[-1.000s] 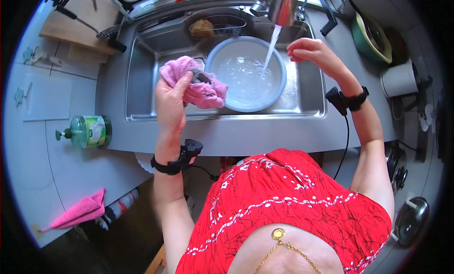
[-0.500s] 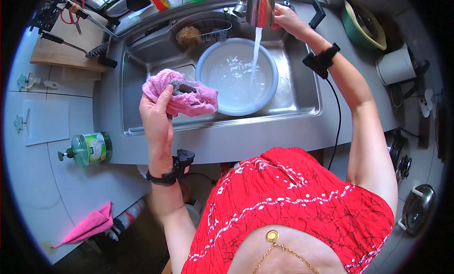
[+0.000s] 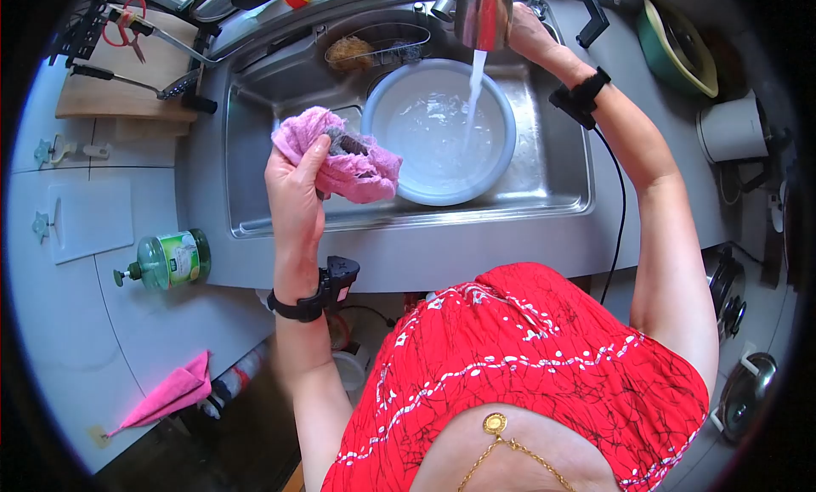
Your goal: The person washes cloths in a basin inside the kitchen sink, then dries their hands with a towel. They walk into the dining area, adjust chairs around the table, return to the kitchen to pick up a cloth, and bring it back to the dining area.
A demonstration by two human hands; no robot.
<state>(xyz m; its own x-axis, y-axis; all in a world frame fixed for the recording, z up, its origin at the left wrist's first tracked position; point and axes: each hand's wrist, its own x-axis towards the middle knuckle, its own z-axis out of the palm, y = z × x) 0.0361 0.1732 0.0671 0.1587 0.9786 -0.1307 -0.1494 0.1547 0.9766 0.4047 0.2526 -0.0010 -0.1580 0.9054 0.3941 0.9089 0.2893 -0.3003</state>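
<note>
A bunched pink cloth (image 3: pixel 327 156) with a dark grey patch is gripped in my left hand (image 3: pixel 296 182), thumb on top, over the left part of the sink (image 3: pixel 255 135). My right hand (image 3: pixel 534 37) is up against the right side of the metal faucet (image 3: pixel 483 16); its fingertips are hidden behind it. From the faucet a stream of water (image 3: pixel 474 93) falls into a round pale-blue basin (image 3: pixel 506 152) in the sink. Cloudy water fills much of the basin. The cloth hangs close to the basin's left rim.
A wire rack (image 3: pixel 378 43) with a scrubber sits at the sink's back edge. Left on the counter are a green pump bottle (image 3: pixel 174 258), a white cutting board (image 3: pixel 92 220) and a pink towel (image 3: pixel 174 390). A green bowl (image 3: pixel 671 50) and a white kettle (image 3: pixel 731 128) stand right.
The view has shifted slightly, moving the scene a little right. My right hand has moved up and further behind the faucet. The cloth stays in my left hand and the water keeps running.
</note>
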